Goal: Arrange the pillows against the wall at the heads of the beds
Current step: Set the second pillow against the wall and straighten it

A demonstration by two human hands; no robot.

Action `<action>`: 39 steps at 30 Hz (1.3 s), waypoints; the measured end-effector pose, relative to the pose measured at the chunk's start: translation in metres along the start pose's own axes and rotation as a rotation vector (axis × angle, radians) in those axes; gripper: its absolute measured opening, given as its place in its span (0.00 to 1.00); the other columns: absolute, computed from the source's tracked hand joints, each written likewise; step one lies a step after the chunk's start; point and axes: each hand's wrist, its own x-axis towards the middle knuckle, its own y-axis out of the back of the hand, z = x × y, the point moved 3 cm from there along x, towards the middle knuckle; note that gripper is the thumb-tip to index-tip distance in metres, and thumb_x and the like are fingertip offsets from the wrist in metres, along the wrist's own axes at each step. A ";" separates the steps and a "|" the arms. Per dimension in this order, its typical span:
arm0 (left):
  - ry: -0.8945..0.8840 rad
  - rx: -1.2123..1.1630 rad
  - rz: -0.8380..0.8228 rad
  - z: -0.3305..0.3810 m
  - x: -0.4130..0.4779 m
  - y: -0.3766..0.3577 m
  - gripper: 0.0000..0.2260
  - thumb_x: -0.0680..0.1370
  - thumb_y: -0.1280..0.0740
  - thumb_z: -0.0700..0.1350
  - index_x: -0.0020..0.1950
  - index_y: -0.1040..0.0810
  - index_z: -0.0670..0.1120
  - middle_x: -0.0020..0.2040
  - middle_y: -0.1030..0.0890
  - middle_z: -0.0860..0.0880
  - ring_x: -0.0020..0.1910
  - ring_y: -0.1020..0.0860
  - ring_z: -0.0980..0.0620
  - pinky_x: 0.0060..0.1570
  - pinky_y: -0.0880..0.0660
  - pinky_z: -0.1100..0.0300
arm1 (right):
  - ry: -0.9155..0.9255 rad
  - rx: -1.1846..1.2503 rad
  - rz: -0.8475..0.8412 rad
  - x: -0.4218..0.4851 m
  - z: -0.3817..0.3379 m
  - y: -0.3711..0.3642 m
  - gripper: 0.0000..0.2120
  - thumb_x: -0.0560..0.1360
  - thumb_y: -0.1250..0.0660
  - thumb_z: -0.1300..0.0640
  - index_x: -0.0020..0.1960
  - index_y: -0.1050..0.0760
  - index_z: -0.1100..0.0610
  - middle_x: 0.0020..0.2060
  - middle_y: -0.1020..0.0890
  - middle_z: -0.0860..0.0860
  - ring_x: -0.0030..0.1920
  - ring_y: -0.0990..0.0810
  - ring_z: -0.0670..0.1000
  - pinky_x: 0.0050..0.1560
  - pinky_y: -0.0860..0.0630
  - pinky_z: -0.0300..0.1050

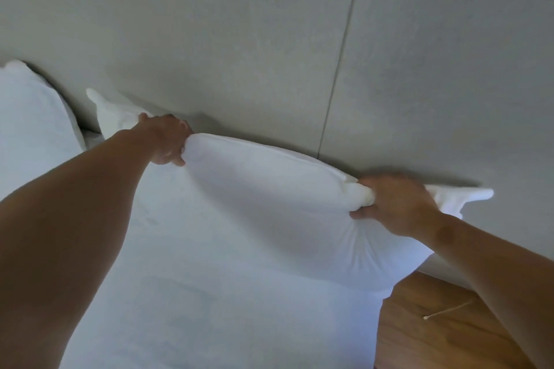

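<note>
Pillow (263,204) gripped by both hands against wall (239,39).

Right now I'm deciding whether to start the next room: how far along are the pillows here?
Looks done: one pillow at far left already stands propped against the wall. In hand: the left hand and right hand each grip a top corner of the white pillow, holding it upright at the wall. Left: letting go and settling it; any other pillows are out of view.
</note>
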 end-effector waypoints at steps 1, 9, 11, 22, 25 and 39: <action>0.011 -0.001 0.006 -0.004 0.000 0.002 0.20 0.69 0.25 0.56 0.60 0.21 0.56 0.56 0.18 0.52 0.61 0.23 0.47 0.57 0.31 0.47 | 0.004 0.003 0.001 0.001 -0.002 0.006 0.20 0.68 0.23 0.37 0.55 0.19 0.44 0.51 0.14 0.46 0.54 0.17 0.54 0.51 0.24 0.49; 0.041 0.099 -0.001 -0.017 0.017 0.007 0.22 0.74 0.28 0.55 0.67 0.25 0.52 0.63 0.21 0.50 0.67 0.27 0.46 0.63 0.31 0.39 | -0.008 0.028 0.004 0.019 -0.013 0.003 0.23 0.65 0.22 0.36 0.56 0.19 0.44 0.52 0.15 0.47 0.54 0.18 0.54 0.47 0.28 0.47; 0.054 0.112 0.042 -0.010 0.028 -0.005 0.26 0.77 0.32 0.55 0.73 0.30 0.50 0.71 0.26 0.48 0.72 0.30 0.45 0.68 0.37 0.33 | -0.026 0.031 0.001 0.024 -0.011 -0.008 0.26 0.63 0.22 0.35 0.58 0.20 0.43 0.54 0.15 0.47 0.55 0.18 0.54 0.48 0.26 0.48; 0.069 -0.177 0.244 0.006 0.052 -0.049 0.31 0.72 0.25 0.51 0.72 0.33 0.55 0.70 0.28 0.49 0.72 0.35 0.44 0.66 0.37 0.30 | -0.039 0.023 0.036 0.032 -0.002 -0.032 0.36 0.62 0.25 0.30 0.64 0.27 0.44 0.57 0.17 0.47 0.60 0.20 0.54 0.54 0.30 0.50; 0.060 -0.205 0.255 0.002 0.049 -0.050 0.33 0.72 0.25 0.50 0.73 0.35 0.57 0.73 0.31 0.51 0.74 0.37 0.45 0.67 0.38 0.30 | -0.031 -0.001 0.033 0.030 -0.003 -0.030 0.37 0.62 0.25 0.29 0.65 0.27 0.45 0.57 0.18 0.48 0.60 0.21 0.55 0.57 0.29 0.51; 0.100 -0.630 0.279 -0.007 -0.060 -0.082 0.41 0.77 0.31 0.54 0.81 0.49 0.43 0.79 0.37 0.43 0.78 0.38 0.44 0.75 0.38 0.49 | 0.154 -0.094 0.225 -0.038 -0.020 0.007 0.33 0.72 0.23 0.48 0.74 0.27 0.56 0.71 0.24 0.56 0.71 0.27 0.61 0.73 0.35 0.56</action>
